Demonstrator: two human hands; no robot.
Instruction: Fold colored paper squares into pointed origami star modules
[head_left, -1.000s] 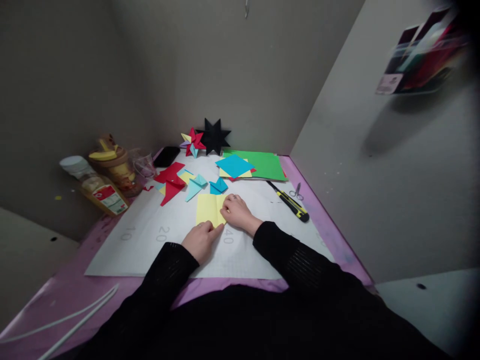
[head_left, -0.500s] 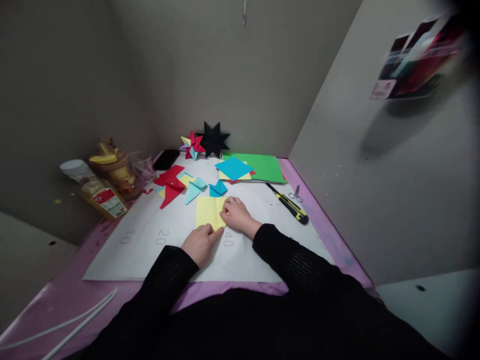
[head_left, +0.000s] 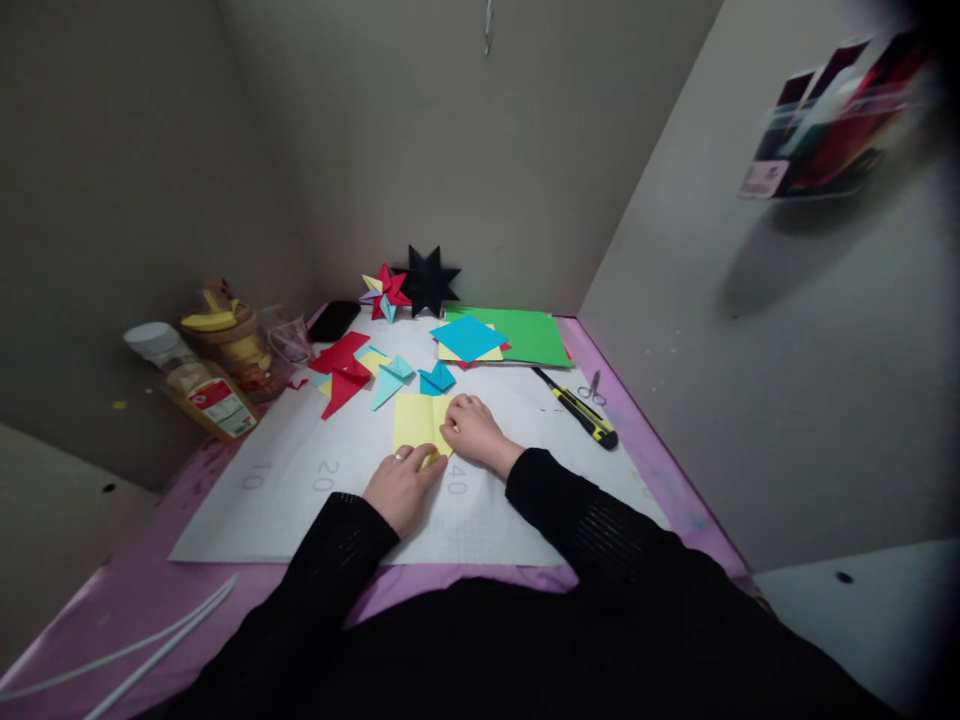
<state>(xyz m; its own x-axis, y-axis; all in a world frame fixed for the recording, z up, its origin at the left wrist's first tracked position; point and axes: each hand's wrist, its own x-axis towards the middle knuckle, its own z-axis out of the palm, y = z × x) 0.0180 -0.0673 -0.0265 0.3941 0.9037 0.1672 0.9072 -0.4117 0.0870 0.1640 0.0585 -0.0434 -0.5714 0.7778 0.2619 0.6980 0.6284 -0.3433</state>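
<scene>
A yellow sheet of paper point(head_left: 413, 420) with an upright crease down its middle lies in front of me on the white gridded mat point(head_left: 510, 525). My left hand point(head_left: 403, 486) is closed at its lower edge, the fingers curled and the paper bending up slightly there. At the right side my right hand point(head_left: 475, 430) has its bent fingers closed on the sheet, covering the right corner. Just beyond it sit a folded blue paper piece point(head_left: 436, 378), a light-blue one point(head_left: 392, 380) and a red one point(head_left: 346, 383).
A green paper stack point(head_left: 532, 335) topped by a blue square point(head_left: 470, 338) lies behind. A yellow-black utility knife point(head_left: 585, 418) and scissors point(head_left: 594, 388) are at right. Paper stars point(head_left: 427, 281) stand by the back wall; a glue bottle point(head_left: 206, 390) and phone point(head_left: 334, 321) are at left.
My left fingers have drawn in at the lower edge of the yellow paper, where it now lifts a little. The right hand stays almost where it was.
</scene>
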